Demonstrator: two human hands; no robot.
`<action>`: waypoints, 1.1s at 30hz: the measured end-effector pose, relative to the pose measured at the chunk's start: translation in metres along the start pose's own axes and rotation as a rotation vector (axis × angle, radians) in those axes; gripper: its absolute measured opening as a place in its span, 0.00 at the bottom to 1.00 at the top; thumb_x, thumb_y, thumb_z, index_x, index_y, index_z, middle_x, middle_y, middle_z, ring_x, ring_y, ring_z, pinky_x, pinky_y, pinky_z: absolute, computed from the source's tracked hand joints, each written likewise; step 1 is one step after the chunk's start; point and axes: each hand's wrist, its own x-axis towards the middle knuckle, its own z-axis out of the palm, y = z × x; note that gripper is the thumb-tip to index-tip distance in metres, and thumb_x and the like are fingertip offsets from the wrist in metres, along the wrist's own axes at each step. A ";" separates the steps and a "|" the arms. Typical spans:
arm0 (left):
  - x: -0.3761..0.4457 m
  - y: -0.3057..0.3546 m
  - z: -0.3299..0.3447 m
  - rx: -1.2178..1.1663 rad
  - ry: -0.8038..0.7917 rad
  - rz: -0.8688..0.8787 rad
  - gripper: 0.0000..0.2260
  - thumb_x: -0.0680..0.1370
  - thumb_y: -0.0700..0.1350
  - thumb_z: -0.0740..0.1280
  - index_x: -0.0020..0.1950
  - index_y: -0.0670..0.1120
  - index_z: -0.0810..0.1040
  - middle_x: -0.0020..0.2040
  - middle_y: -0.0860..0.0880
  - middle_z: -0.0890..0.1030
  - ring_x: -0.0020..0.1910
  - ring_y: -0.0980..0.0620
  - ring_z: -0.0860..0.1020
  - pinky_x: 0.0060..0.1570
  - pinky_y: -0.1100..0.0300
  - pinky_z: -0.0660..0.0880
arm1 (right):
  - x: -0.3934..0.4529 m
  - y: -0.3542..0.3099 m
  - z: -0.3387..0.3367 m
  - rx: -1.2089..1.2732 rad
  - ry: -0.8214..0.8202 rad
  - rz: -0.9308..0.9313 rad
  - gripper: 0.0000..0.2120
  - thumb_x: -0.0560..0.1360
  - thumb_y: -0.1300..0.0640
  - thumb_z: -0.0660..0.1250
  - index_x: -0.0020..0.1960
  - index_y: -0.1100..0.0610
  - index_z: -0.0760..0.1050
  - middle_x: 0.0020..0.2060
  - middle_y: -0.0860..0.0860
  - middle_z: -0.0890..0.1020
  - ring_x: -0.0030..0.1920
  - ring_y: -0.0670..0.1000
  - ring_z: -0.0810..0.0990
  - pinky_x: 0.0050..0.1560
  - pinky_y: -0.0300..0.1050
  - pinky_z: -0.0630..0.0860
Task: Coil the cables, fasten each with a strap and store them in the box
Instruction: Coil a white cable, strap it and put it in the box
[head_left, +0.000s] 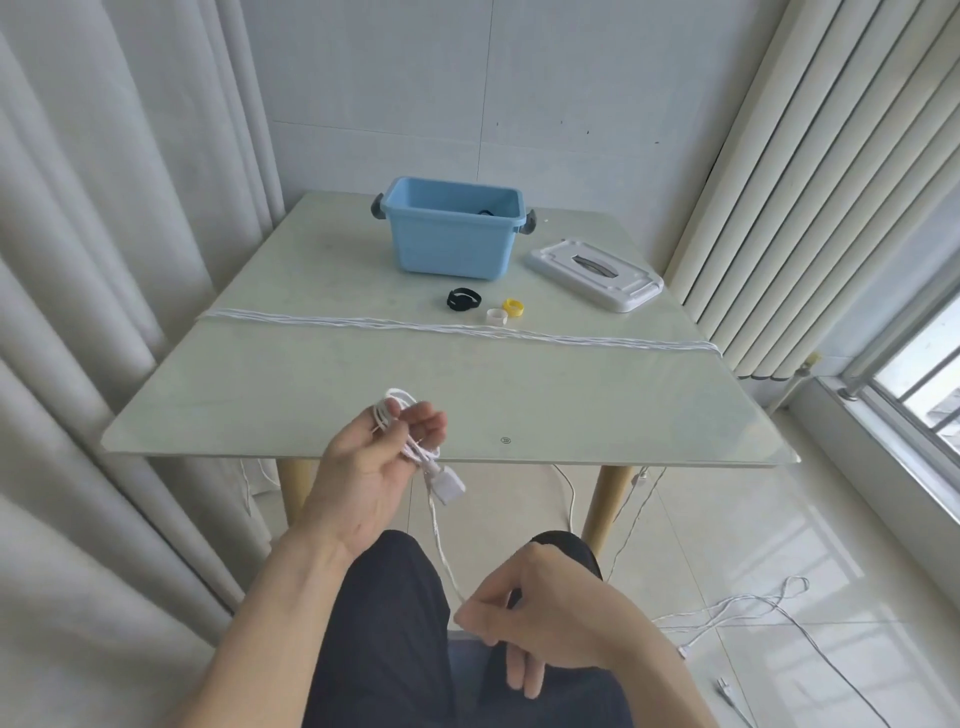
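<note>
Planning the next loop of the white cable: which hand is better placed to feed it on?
Probably the right hand: it pinches the free run of the white cable below the coil, while the left hand is occupied gripping that coil.

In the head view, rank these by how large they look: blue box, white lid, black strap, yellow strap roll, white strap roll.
Largest to smallest as they look:
1. blue box
2. white lid
3. black strap
4. yellow strap roll and white strap roll: they look about alike, so I will not rank them.
</note>
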 end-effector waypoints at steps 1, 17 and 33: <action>-0.001 -0.004 0.000 0.092 -0.017 0.012 0.10 0.82 0.30 0.55 0.48 0.40 0.72 0.48 0.41 0.83 0.52 0.42 0.83 0.59 0.51 0.79 | -0.001 -0.003 -0.001 0.006 0.005 -0.028 0.16 0.76 0.50 0.67 0.30 0.48 0.76 0.25 0.48 0.81 0.28 0.50 0.83 0.35 0.34 0.77; -0.013 -0.017 -0.001 0.448 -0.583 -0.466 0.13 0.80 0.45 0.62 0.58 0.39 0.80 0.36 0.46 0.74 0.28 0.53 0.64 0.33 0.58 0.58 | 0.019 0.010 -0.029 0.274 0.709 -0.293 0.10 0.73 0.48 0.75 0.35 0.50 0.84 0.27 0.42 0.80 0.27 0.42 0.75 0.32 0.33 0.69; -0.002 -0.031 0.034 -0.081 0.002 -0.412 0.17 0.83 0.49 0.55 0.34 0.46 0.69 0.26 0.53 0.58 0.21 0.55 0.58 0.23 0.62 0.56 | 0.065 -0.003 -0.024 0.866 0.445 -0.311 0.10 0.82 0.55 0.64 0.58 0.62 0.74 0.27 0.48 0.70 0.29 0.49 0.68 0.33 0.42 0.72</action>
